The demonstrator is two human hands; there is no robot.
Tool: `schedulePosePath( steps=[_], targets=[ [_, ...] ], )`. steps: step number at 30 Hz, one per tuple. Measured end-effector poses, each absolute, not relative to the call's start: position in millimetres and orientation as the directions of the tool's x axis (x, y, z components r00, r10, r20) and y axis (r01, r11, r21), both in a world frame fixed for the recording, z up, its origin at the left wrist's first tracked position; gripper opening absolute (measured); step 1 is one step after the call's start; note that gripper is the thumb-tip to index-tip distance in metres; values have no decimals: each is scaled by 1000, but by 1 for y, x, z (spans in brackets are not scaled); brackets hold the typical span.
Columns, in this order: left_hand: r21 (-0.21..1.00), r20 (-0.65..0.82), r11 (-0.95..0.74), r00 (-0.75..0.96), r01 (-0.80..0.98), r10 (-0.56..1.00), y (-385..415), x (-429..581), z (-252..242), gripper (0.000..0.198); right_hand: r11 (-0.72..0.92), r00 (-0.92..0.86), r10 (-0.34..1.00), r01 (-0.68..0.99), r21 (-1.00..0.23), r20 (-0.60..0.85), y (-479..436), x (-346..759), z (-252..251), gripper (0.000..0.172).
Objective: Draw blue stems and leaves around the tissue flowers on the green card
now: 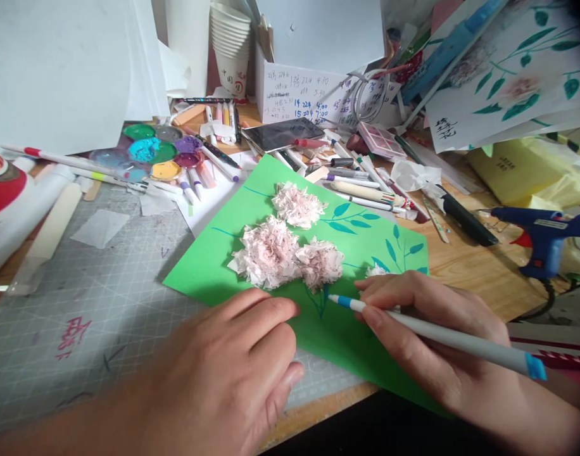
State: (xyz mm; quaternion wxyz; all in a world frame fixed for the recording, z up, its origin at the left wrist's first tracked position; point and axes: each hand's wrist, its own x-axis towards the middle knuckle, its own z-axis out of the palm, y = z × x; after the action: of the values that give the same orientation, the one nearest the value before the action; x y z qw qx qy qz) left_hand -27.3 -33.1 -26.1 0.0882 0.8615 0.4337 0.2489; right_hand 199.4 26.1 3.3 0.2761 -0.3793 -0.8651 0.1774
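Note:
A sheet of green paper [199, 266] lies over the cutting mat, carrying several crumpled pale-pink paper flowers [271, 250] and blue-green drawn leaves [342, 218]. My right hand [427, 323] is closed round a grey-white marker [451, 342] with blue ends. The marker's tip is beside drawn stem lines [322, 304] below the smallest of the three central flowers. My left hand [242, 354] has its fingers curled onto the paper's near edge, the thumb just off that edge. Another white flower [376, 270] is mostly hidden behind my right hand.
A grey cutting mat [123, 266] covers the wooden table's left side. Behind the paper lie a paint palette [161, 152], many loose markers [361, 190] and a phone [283, 134]. Stacked paper cups [230, 50] stand at the back; a blue glue gun [544, 237] is at right.

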Motion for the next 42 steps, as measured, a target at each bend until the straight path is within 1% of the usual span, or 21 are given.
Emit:
schedulePosePath(
  steps=[4, 10, 13, 15, 19, 24, 26, 30, 34, 38, 42],
  targets=[
    [394, 348, -610, 503, 688, 791, -33, -27, -27, 18, 624, -520, 779, 593, -509, 350, 27, 199, 0, 10],
    [381, 354, -613, 503, 692, 788, -32, -26, -24, 20, 653, -589, 742, 525, -546, 320, 27, 199, 2, 11],
    [384, 350, -610, 501, 694, 791, -33, -27, -24, 23, 634, -548, 767, 561, -532, 334, 26, 199, 3, 10],
    [386, 351, -606, 496, 696, 794, -33, -27, -24, 22, 637, -552, 764, 566, -523, 333, 26, 199, 3, 11],
    [377, 353, -615, 507, 692, 786, -34, -28, -25, 21, 672, -629, 714, 494, -551, 307, 25, 198, 5, 10],
    [383, 349, -613, 506, 691, 789, -34, -29, -27, 21, 665, -574, 738, 530, -526, 355, 27, 198, 3, 10],
    [394, 350, -618, 510, 681, 785, -34, -29, -28, 21, 675, -589, 727, 518, -525, 354, 27, 198, 2, 10],
    [390, 351, -620, 513, 681, 783, -33, -28, -26, 24, 689, -639, 695, 461, -559, 330, 25, 198, 3, 12],
    [389, 351, -609, 500, 691, 792, -32, -28, -24, 21, 686, -614, 709, 485, -543, 347, 24, 198, 4, 11],
    [362, 363, -617, 504, 699, 784, -32, -27, -25, 26, 683, -632, 704, 477, -553, 325, 25, 200, 4, 12],
    [365, 355, -608, 499, 705, 791, -32, -27, -25, 23, 679, -604, 718, 500, -538, 345, 25, 201, 4, 10]
  ],
)
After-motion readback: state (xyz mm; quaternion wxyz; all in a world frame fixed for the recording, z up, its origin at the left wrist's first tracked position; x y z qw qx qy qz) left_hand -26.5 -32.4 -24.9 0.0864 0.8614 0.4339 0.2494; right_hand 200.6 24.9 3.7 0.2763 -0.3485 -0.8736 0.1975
